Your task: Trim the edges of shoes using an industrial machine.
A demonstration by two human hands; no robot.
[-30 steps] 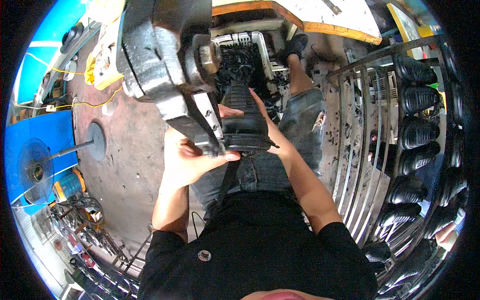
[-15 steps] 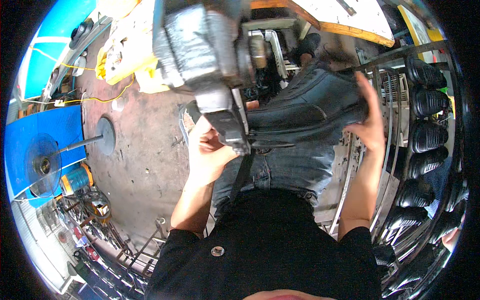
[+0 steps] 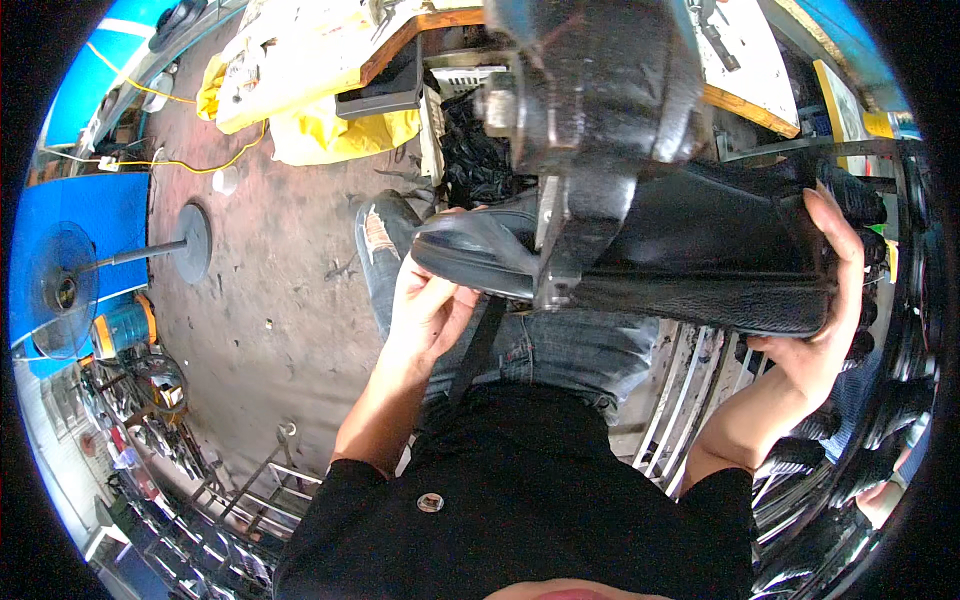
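Observation:
A black leather boot (image 3: 715, 225) lies sideways across my lap, toe to the left. My left hand (image 3: 432, 305) is closed on the sole edge near the toe. At the other end, my right hand (image 3: 835, 265) grips the boot, with fingers over the top edge and thumb underneath. A dark metal machine head (image 3: 605, 90) rises over the boot. Its narrow lower part (image 3: 565, 265) stands against the boot just behind the toe; whether it presses on the boot I cannot tell. The machine hides part of the boot's middle.
A white worktable with a wooden edge (image 3: 345, 85) is at the far side, a yellow sheet (image 3: 340, 135) hanging under it. To the right stands a metal rack with several black shoes (image 3: 820, 425). A stand fan (image 3: 70, 290) and metal racks (image 3: 265, 490) are on the left.
The boot has slid right relative to the machine, so its toe now shows left of the lower part. My right hand has moved right with it. The view has shifted.

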